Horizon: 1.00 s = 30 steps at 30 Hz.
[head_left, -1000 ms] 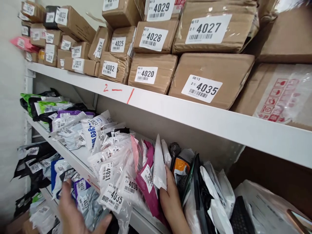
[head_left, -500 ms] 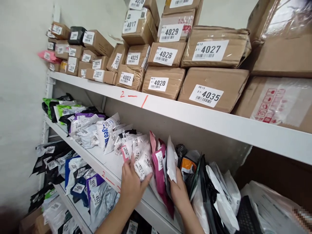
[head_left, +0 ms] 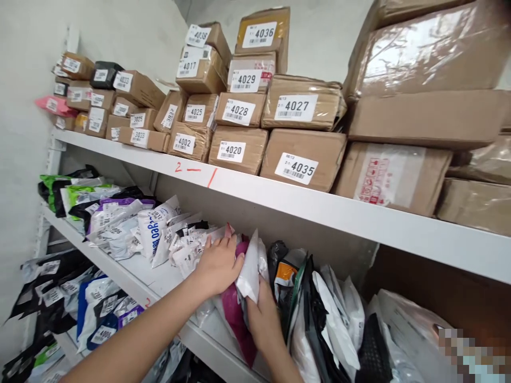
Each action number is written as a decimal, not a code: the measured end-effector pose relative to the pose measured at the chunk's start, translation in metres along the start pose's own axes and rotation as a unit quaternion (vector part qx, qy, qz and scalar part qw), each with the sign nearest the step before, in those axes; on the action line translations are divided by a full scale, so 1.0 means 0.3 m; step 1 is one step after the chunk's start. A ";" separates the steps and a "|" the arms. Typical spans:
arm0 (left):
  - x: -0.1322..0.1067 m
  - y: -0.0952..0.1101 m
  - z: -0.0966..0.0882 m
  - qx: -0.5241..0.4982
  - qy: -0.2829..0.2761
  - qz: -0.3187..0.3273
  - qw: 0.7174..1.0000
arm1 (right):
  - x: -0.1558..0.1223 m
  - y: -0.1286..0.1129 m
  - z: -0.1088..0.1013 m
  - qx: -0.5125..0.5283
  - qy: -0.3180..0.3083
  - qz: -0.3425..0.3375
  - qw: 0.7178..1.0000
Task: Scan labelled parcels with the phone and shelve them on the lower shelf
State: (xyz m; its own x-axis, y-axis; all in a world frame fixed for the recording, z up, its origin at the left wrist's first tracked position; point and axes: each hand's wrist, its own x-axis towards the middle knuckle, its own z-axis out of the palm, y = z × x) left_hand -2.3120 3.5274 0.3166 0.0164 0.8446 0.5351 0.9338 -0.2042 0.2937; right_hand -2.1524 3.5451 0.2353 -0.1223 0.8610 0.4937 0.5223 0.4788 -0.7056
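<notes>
On the middle shelf, my left hand [head_left: 217, 263] lies back-up over the upright parcels, its fingers stretched out and its thumb apart. It touches the magenta mailer bag [head_left: 235, 314], whose top it partly covers. Close on the right, my right hand [head_left: 261, 316] grips the lower edge of a white mailer bag [head_left: 249, 271] that stands upright against the magenta one; its fingertips are partly hidden. Small white packets [head_left: 186, 255] with number labels stand left of my left hand.
Above, a white shelf [head_left: 255, 189] carries labelled cardboard boxes [head_left: 305, 159]. Black and white mailer bags [head_left: 339, 324] stand upright to my right. A blue-lettered white bag [head_left: 154, 231] and other bags lie further left. More bags [head_left: 101, 330] fill the lower shelf.
My left hand has left the small white packets and moved right onto the magenta bag. My right hand stays at the white mailer bag. The view has shifted to the right.
</notes>
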 end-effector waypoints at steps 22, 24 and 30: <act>0.138 0.065 -0.026 0.108 -0.173 0.158 0.966 | -0.122 -0.021 0.036 0.002 -0.019 0.051 0.999; 0.183 0.030 -0.016 0.011 -0.170 0.122 0.978 | -0.132 -0.014 0.033 0.014 -0.016 0.051 0.998; 0.230 0.086 -0.042 -0.161 -0.286 0.057 0.943 | -0.094 0.009 0.035 0.065 0.067 0.108 0.990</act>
State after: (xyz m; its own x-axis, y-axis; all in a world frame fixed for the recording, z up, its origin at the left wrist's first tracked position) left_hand -2.2914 3.5742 0.3712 0.3858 0.9182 0.0892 0.7595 -0.3710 0.5343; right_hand -2.1563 3.5240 0.2141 0.0973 0.9196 0.3806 0.4101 0.3114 -0.8572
